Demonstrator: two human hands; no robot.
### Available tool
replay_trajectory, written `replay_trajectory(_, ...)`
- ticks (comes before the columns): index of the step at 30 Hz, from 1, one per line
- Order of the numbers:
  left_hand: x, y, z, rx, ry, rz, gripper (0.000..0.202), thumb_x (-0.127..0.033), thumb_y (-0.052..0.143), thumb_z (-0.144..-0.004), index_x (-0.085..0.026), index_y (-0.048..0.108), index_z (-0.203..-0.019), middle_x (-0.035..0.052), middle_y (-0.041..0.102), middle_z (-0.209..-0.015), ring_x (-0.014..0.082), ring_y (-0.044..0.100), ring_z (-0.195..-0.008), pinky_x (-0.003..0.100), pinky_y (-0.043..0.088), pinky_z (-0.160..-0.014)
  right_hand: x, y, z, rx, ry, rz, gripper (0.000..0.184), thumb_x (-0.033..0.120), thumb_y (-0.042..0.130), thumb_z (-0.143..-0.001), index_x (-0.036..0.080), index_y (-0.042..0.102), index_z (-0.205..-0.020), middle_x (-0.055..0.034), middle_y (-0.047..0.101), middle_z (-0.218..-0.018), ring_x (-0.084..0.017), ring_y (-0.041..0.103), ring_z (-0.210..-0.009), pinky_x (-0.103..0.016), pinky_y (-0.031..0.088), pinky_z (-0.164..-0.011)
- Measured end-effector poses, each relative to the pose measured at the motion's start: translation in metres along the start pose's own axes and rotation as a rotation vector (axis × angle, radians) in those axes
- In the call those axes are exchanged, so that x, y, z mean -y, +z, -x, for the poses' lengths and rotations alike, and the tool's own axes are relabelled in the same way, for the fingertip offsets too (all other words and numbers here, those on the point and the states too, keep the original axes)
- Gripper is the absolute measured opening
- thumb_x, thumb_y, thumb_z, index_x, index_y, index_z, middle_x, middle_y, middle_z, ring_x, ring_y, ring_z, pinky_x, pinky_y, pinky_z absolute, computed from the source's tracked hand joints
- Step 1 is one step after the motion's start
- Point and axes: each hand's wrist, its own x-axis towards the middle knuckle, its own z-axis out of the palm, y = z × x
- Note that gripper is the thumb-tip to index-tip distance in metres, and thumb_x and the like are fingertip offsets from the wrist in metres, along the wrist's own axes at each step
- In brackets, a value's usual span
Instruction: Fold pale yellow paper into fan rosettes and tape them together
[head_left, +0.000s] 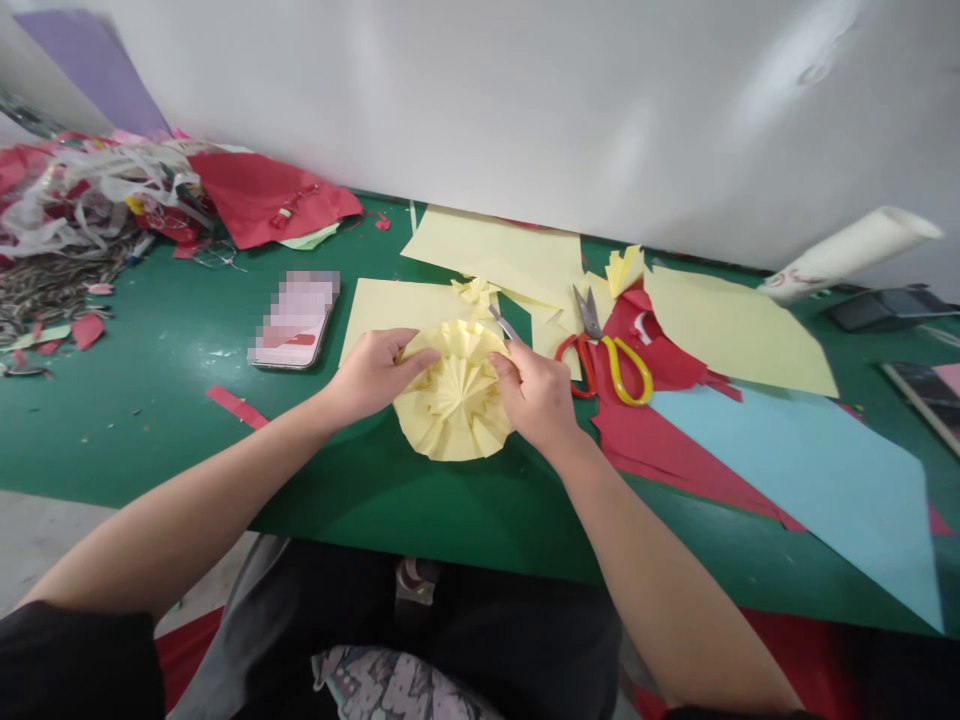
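A round pleated yellow paper rosette (457, 405) is held in front of me, over the near part of the green table. Its folds fan out from the middle toward a scalloped rim. My left hand (379, 375) pinches the upper left rim, thumb on top. On the upper right rim, my right hand (536, 390) grips it the same way, fingers partly hidden beneath. Just beyond the right hand lies a slim metallic tool (505, 322), its kind unclear, by a crumpled yellow paper scrap (476, 291). Scissors (600, 340) with one red and one yellow handle lie farther right.
Yellow sheets (495, 245) lie at the back. Red paper (675, 450) and a light blue sheet (817, 470) cover the right side. A phone (295, 320) rests left of my hands. Ribbons and cords (90, 210) heap at far left; a white paper roll (855, 255) leans back right.
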Motion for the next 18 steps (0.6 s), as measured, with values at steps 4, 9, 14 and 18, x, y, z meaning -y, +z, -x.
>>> replay_trajectory(4, 0.0009, 0.0025, -0.0002, -0.037, -0.054, -0.020, 0.027, -0.035, 0.048, -0.075, -0.017, 0.044, -0.056, -0.0033, 0.040, -0.052, 0.0075, 0.035, -0.047, 0.022, 0.024, -0.043, -0.0008, -0.0002, -0.0013, 0.057, 0.052, -0.040, 0.021, 0.029, 0.036, -0.085, 0.019, 0.052, -0.077, 0.0031, 0.042, -0.050, -0.010, 0.040, -0.046, -0.024, 0.031, -0.048)
replay_trajectory(9, 0.0050, 0.0057, -0.0016, -0.123, -0.088, -0.067, 0.027, -0.031, 0.046, -0.076, -0.018, 0.042, -0.053, -0.0034, 0.038, -0.050, 0.0087, 0.034, -0.048, 0.024, 0.023, -0.045, -0.0019, -0.0016, -0.0036, 0.100, 0.261, -0.189, 0.034, 0.039, 0.040, -0.083, 0.020, 0.043, -0.110, -0.0013, 0.055, -0.074, -0.011, 0.049, -0.052, -0.027, 0.039, -0.055)
replay_trajectory(14, 0.0066, 0.0071, -0.0013, -0.292, -0.084, -0.066, 0.030, -0.027, 0.041, -0.079, -0.020, 0.028, -0.053, -0.0040, 0.032, -0.049, 0.0088, 0.031, -0.047, 0.025, 0.021, -0.045, -0.0023, 0.0028, -0.0029, 0.276, 0.535, -0.571, 0.055, 0.049, 0.050, -0.075, 0.022, 0.031, -0.119, -0.0024, 0.061, -0.077, -0.012, 0.055, -0.047, -0.029, 0.046, -0.048)
replay_trajectory(18, 0.0067, 0.0092, 0.0008, -0.302, -0.092, -0.028, 0.032, -0.028, 0.041, -0.081, -0.019, 0.027, -0.054, -0.0040, 0.031, -0.050, 0.0082, 0.029, -0.047, 0.025, 0.021, -0.044, -0.0035, 0.0083, -0.0021, 0.197, 0.539, -0.584, 0.041, 0.039, 0.052, -0.075, 0.022, 0.041, -0.111, -0.0075, 0.063, -0.098, -0.019, 0.063, -0.075, -0.034, 0.051, -0.062)
